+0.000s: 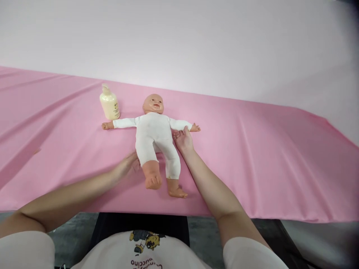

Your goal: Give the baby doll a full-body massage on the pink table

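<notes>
Where a smooth pink cloth (pixel 252 149) drapes the counter, a plastic baby doll (pixel 155 138) in a soft white bodysuit lies face up at the centre, arms spread wide, bare feet toward the viewer. The left hand (pixel 127 166), slightly blurred, rests at the doll's 7 o'clock, fingers loosely extended against the hip and thigh, gripping nothing that can be seen. The right hand (pixel 183 140) lies open and flat at the doll's 3 o'clock, fingertips touching the sleeve under the arm, holding nothing. Both forearms are bare and stretched forward. A rounded cream pump bottle (pixel 109 102) stands at the doll's 10 o'clock; its label is too small to read.
</notes>
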Available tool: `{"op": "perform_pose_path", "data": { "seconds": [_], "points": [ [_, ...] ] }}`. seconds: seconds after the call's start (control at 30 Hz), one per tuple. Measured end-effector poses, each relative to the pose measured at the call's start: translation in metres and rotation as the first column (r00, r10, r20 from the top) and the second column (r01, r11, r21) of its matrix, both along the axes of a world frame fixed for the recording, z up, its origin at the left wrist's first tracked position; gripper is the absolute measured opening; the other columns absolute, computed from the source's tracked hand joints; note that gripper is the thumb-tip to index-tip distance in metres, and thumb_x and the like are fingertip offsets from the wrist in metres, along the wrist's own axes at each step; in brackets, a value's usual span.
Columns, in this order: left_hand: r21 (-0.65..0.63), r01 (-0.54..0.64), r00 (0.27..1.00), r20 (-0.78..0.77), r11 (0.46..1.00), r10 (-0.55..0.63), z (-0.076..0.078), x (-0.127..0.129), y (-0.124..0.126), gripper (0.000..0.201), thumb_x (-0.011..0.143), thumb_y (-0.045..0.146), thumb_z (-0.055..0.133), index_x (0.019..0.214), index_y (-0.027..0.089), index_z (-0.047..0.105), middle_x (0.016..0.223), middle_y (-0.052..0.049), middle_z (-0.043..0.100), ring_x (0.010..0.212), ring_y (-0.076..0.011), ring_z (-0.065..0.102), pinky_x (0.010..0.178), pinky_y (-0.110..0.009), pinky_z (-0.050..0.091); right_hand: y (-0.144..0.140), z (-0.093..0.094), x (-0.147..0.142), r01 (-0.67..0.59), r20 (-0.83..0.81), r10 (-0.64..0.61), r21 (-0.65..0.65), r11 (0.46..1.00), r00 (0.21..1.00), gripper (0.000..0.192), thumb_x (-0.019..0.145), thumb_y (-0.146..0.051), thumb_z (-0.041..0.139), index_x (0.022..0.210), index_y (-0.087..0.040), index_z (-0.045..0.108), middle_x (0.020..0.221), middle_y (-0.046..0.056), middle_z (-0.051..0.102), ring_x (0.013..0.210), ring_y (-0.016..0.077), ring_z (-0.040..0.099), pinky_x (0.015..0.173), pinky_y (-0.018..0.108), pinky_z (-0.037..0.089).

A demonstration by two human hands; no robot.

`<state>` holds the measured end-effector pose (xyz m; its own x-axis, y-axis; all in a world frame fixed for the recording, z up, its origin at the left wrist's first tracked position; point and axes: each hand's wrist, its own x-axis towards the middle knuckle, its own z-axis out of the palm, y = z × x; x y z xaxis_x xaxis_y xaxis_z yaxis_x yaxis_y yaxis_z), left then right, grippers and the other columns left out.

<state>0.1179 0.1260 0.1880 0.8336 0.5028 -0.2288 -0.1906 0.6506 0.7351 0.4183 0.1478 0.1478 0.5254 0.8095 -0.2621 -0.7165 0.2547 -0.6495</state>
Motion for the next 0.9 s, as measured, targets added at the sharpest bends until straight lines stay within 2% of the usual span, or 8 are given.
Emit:
{"op": "perform_pose_path", "data": {
  "seconds": [0.1,0.27,0.33,0.43,0.53,0.7,0.8,0.9],
  "points": [
    [-0.127,0.123,0.983,0.149,0.984,-0.104,0.006,-0.003,-0.019,0.044,0.098,0.039,0.053,0.13,0.011,0.064,0.127,-0.015,0.072,0.114,-0.0302,0.07,0.101,-0.044,0.053,0.0,-0.002,0.0,0.015,0.002,-0.015,-0.008,1.0,1.0,0.021,0.103,-0.042,0.053,0.095,-0.024,0.062,0.082,-0.003,0.063,0.064,0.0097,0.063,0.063,0.022,0.06],
    [-0.293,0.332,0.904,0.369,0.896,-0.215,0.016,-0.01,-0.035,0.065,0.093,0.068,0.054,0.132,0.016,0.062,0.122,-0.014,0.07,0.111,-0.0366,0.07,0.093,-0.053,0.056,0.001,-0.003,0.0,0.021,-0.007,-0.021,-0.009,1.0,1.0,0.019,0.102,-0.041,0.054,0.098,-0.024,0.062,0.083,-0.003,0.066,0.064,0.0098,0.062,0.062,0.023,0.058],
    [-0.276,0.38,0.872,0.426,0.883,-0.242,0.015,-0.012,-0.036,0.071,0.083,0.069,0.068,0.134,0.02,0.059,0.12,-0.011,0.069,0.107,-0.0333,0.071,0.088,-0.05,0.059,0.002,-0.003,0.001,0.024,-0.006,-0.024,-0.014,1.0,1.0,0.019,0.103,-0.04,0.053,0.097,-0.024,0.062,0.084,-0.003,0.066,0.064,0.0103,0.062,0.061,0.023,0.057],
    [-0.213,0.428,0.847,0.434,0.878,-0.307,0.007,-0.014,-0.038,0.076,0.075,0.049,0.085,0.14,0.025,0.052,0.12,-0.008,0.066,0.101,-0.0257,0.071,0.082,-0.041,0.061,0.002,-0.004,0.0,0.029,0.008,-0.029,-0.005,1.0,1.0,0.019,0.103,-0.04,0.053,0.097,-0.024,0.062,0.081,-0.003,0.066,0.064,0.0107,0.062,0.061,0.024,0.057],
    [-0.165,0.521,0.808,0.41,0.837,-0.423,0.0,-0.014,-0.042,0.066,0.072,0.034,0.086,0.129,0.022,0.055,0.104,-0.005,0.068,0.092,-0.0202,0.071,0.08,-0.033,0.058,0.002,-0.006,0.0,0.026,0.027,-0.026,0.012,1.0,0.999,0.018,0.101,-0.041,0.055,0.099,-0.025,0.062,0.08,-0.004,0.065,0.063,0.0107,0.061,0.061,0.024,0.056],
    [-0.122,0.693,0.672,0.466,0.711,-0.575,0.003,-0.015,-0.039,0.047,0.075,0.043,0.079,0.109,0.022,0.053,0.081,-0.001,0.064,0.066,-0.0182,0.065,0.058,-0.03,0.056,0.0,-0.006,0.0,0.026,0.059,-0.027,0.016,1.0,0.998,0.019,0.098,-0.045,0.061,0.102,-0.026,0.06,0.081,-0.005,0.066,0.062,0.0111,0.06,0.064,0.026,0.056],
    [-0.094,0.685,0.668,0.476,0.722,-0.572,0.005,-0.016,-0.03,0.048,0.081,0.054,0.073,0.111,0.023,0.052,0.081,0.0,0.061,0.057,-0.0146,0.059,0.048,-0.026,0.053,-0.004,-0.002,-0.004,0.021,0.13,-0.028,0.052,0.998,0.991,0.023,0.093,-0.045,0.066,0.108,-0.03,0.059,0.088,-0.006,0.07,0.064,0.0107,0.062,0.067,0.026,0.057],
    [-0.095,0.619,0.733,0.428,0.78,-0.529,0.002,-0.014,-0.021,0.053,0.085,0.065,0.067,0.11,0.02,0.056,0.077,0.0,0.058,0.052,-0.0107,0.052,0.044,-0.022,0.044,-0.008,0.002,-0.013,-0.008,0.228,-0.015,0.101,0.995,0.974,0.029,0.092,-0.042,0.068,0.117,-0.034,0.058,0.096,-0.007,0.072,0.067,0.0102,0.065,0.067,0.024,0.057]
  ]
}}
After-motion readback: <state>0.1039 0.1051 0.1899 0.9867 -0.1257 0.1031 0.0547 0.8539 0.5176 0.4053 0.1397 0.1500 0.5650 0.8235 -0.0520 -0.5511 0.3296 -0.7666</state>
